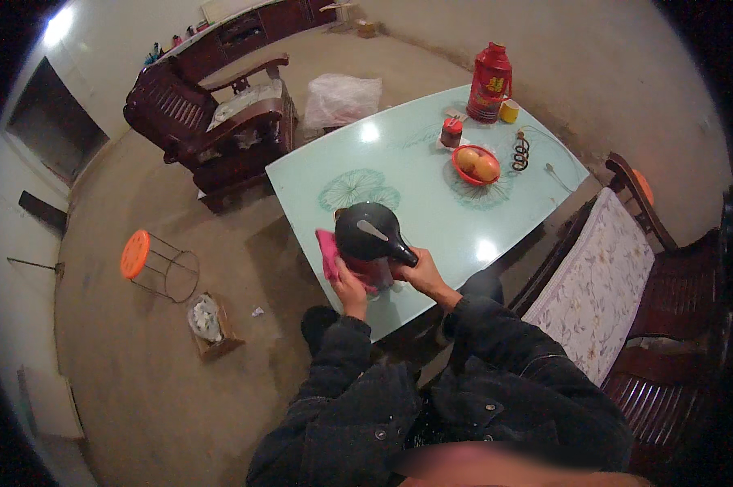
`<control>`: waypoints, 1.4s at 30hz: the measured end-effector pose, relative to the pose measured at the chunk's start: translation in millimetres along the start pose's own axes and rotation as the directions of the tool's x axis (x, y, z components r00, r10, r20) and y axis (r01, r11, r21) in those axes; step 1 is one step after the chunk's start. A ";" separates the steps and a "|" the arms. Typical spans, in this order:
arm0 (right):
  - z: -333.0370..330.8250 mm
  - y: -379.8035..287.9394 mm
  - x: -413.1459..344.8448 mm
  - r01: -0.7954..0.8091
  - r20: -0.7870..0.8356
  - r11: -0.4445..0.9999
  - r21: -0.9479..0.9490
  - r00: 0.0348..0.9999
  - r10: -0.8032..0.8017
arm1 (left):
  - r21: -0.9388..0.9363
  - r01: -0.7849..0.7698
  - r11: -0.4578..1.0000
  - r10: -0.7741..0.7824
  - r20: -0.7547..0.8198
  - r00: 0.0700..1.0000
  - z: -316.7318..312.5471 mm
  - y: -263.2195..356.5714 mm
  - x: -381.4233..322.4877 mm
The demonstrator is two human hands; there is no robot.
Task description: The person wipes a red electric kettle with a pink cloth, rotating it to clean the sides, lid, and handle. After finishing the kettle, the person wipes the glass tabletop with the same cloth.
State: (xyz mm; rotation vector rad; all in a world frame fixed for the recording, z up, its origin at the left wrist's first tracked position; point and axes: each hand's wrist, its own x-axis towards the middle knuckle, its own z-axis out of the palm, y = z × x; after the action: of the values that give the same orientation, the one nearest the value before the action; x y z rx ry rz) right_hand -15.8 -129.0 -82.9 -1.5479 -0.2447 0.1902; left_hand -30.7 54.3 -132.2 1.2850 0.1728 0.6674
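Observation:
A kettle with a black lid and black handle (369,234) is held over the near left end of a glass-topped table (403,164). My right hand (428,275) is closed round its handle. My left hand (349,291) presses a pink cloth (328,252) against the left side of the kettle's body. The kettle's lower part is partly hidden by its lid and my hands. Farther along the table, a red basket (476,181) holds round yellow-orange fruit (477,163), beside a red-lidded jar (451,133).
A red thermos flask (491,85), a yellow cup (509,112) and a coiled cord (520,152) are at the table's far end. A wooden armchair (184,115), an orange stool (136,254) and a box with a plastic bag (220,350) stand left. A cushioned wooden bench (597,274) is right.

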 end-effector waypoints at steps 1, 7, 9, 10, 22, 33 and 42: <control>3.5 -0.2 -2.4 0.004 -0.015 1.000 0.019 1.000 -0.003 | 0.056 0.029 0.998 -0.028 -0.021 0.999 5.7 11.7 3.4; 18.6 -16.1 -15.5 -0.048 0.000 0.999 -0.012 0.999 0.048 | 0.288 0.277 0.917 -0.282 -0.025 0.959 10.0 24.1 9.1; 21.2 -19.6 -18.2 -0.065 0.001 0.998 -0.023 0.998 0.065 | 0.011 0.407 0.913 -0.407 0.050 0.912 6.2 25.6 1.7; 22.4 -20.0 -18.2 -0.039 0.002 0.999 -0.011 0.999 0.039 | -0.154 0.571 0.807 -0.556 0.132 0.821 3.0 31.3 -4.2; 28.5 -21.7 -19.8 0.026 -0.057 1.000 -0.006 0.998 -0.026 | -0.080 0.074 0.994 -0.066 0.093 0.994 24.3 -13.4 0.6; 27.9 -23.0 -21.5 -0.033 -0.026 0.999 0.009 0.999 0.033 | -0.106 -0.075 0.991 0.071 -0.039 0.997 41.5 8.6 -5.5; 25.4 -19.8 -17.2 -0.049 -0.021 0.998 -0.048 0.999 0.048 | -0.033 0.410 0.911 -0.411 -0.027 0.911 14.9 3.8 -24.4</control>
State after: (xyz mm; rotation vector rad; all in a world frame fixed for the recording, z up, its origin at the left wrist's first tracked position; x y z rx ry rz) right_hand -39.9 -109.6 -63.6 -1.6040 -0.1971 0.2079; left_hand -44.6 29.1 -130.1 1.1633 0.4485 0.3268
